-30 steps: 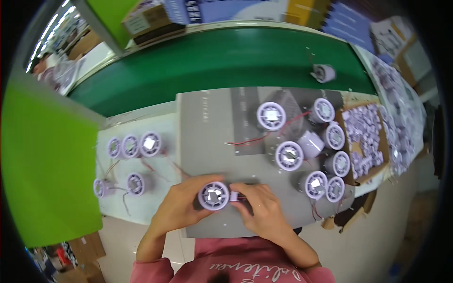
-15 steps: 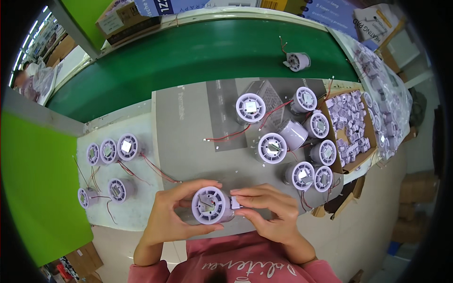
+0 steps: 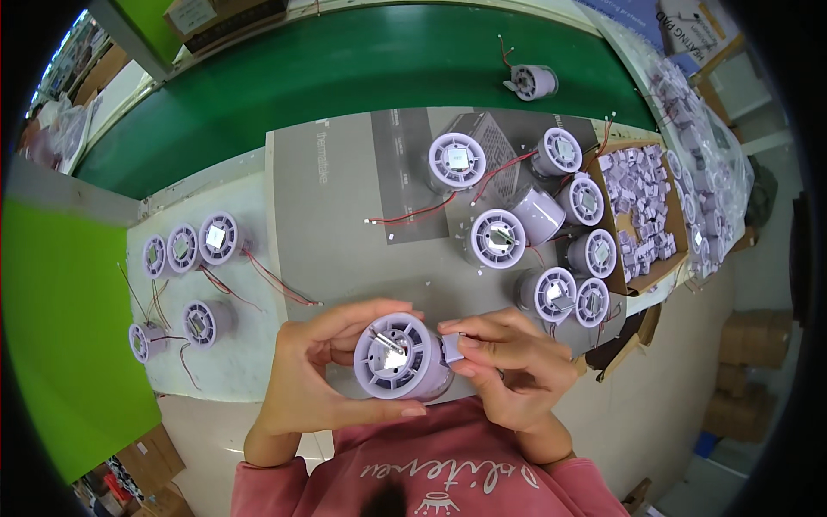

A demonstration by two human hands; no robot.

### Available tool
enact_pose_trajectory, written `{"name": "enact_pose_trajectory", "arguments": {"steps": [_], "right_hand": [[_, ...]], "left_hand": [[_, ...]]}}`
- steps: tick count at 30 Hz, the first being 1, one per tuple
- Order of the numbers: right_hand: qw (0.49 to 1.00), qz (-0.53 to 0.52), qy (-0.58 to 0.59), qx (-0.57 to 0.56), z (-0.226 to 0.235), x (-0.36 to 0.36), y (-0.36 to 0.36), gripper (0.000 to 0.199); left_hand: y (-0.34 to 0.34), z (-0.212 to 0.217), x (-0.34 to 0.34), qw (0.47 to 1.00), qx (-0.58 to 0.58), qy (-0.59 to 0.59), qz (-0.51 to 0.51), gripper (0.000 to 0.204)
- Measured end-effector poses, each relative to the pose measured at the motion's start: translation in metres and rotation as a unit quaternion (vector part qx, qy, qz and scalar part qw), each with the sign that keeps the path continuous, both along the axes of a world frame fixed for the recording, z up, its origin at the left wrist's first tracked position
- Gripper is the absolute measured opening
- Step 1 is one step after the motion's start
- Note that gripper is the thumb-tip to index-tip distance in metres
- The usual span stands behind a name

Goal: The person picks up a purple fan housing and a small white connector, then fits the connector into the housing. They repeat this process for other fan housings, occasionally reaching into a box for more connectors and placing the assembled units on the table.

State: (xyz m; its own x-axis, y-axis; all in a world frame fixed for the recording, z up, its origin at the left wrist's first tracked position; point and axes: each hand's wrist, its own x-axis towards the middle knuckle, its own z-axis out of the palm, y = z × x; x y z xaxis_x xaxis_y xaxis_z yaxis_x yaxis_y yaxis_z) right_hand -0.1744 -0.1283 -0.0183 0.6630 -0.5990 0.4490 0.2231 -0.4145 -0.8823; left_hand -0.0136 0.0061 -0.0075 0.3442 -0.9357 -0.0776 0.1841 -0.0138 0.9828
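Note:
My left hand (image 3: 319,370) is closed round a lavender ribbed cylindrical housing (image 3: 419,360), thumb below and fingers above. Its open spoked end faces up to the left, with a shiny plate and a thin metal piece inside. At the housing's right side, my right hand (image 3: 512,366) pinches a small lavender plastic piece (image 3: 453,346) between thumb and fingertips. That piece meets the housing's side; whether it is seated there I cannot tell. Several similar housings (image 3: 457,161), some with red wires, stand on the grey board (image 3: 345,207) beyond my hands.
A cardboard box (image 3: 635,297) of small lavender pieces stands at the right. More housings (image 3: 218,239) with wires sit on the white surface at the left. One housing (image 3: 534,82) lies on the green belt (image 3: 345,77) behind. Bagged lavender parts (image 3: 702,172) lie at the far right.
The held housing has turned slightly, and the metal piece inside shows more. My right-hand fingers have shifted on the small piece. The surroundings sit a little higher and further left in view.

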Motion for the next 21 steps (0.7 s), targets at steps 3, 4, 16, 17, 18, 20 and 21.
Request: {"name": "enact_pose_trajectory", "arguments": {"steps": [3, 4, 16, 17, 18, 20, 21], "right_hand": [[0.999, -0.008, 0.018, -0.032, 0.006, -0.001, 0.001, 0.025], [0.998, -0.011, 0.024, -0.052, 0.007, -0.001, 0.0, 0.027], [0.987, -0.027, 0.021, -0.156, 0.01, -0.008, -0.003, 0.019], [0.987, -0.027, 0.021, -0.158, 0.01, -0.009, -0.004, 0.019], [0.987, -0.022, 0.018, -0.155, 0.01, -0.01, -0.005, 0.019], [0.988, -0.017, 0.015, -0.155, 0.013, -0.011, -0.008, 0.019], [0.986, -0.013, 0.021, -0.167, 0.018, -0.012, -0.009, 0.02]], "left_hand": [[0.0, 0.001, -0.003, 1.0, 0.0, -0.005, 0.005, 0.075], [-0.001, 0.002, -0.005, 1.0, 0.007, 0.008, 0.018, 0.078], [-0.009, 0.01, -0.01, 0.989, -0.022, -0.142, 0.017, 0.064], [-0.01, 0.01, -0.01, 0.988, -0.016, -0.15, 0.015, 0.064], [-0.01, 0.011, -0.01, 0.988, -0.017, -0.15, 0.015, 0.064], [-0.012, 0.012, -0.009, 0.984, -0.023, -0.179, 0.008, 0.063], [-0.012, 0.015, -0.009, 0.983, -0.025, -0.179, 0.009, 0.063]]}}
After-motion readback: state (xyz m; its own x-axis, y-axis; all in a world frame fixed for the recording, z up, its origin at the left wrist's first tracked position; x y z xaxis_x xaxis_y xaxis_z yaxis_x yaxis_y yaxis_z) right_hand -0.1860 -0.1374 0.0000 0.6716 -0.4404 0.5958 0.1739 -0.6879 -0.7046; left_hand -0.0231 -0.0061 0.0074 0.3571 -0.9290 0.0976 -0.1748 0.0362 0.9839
